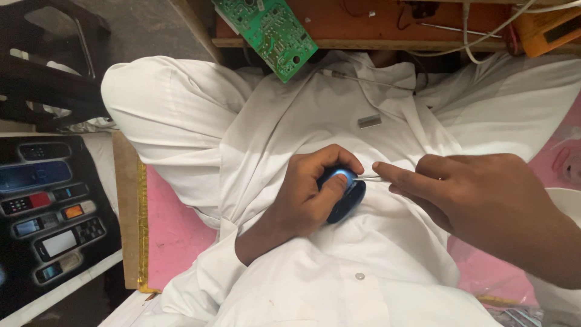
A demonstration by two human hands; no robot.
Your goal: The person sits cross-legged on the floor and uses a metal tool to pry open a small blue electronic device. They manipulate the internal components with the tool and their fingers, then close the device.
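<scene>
Head view: left hand point(308, 197) fingers clasp a blue device point(344, 195); right hand point(478, 197) fingers pinch a thin tool point(367, 177).

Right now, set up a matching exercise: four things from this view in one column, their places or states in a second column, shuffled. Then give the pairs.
Things:
1. left hand
2. right hand
3. green circuit board
4. small grey rectangular part

Places or states:
A. sticking out over the edge of the wooden bench, top of view
B. wrapped around a small blue device
C. lying alone on the white cloth of the lap
D. holding a thin metal tool with its tip at the blue device

Pairs: 1-B, 2-D, 3-A, 4-C
</scene>
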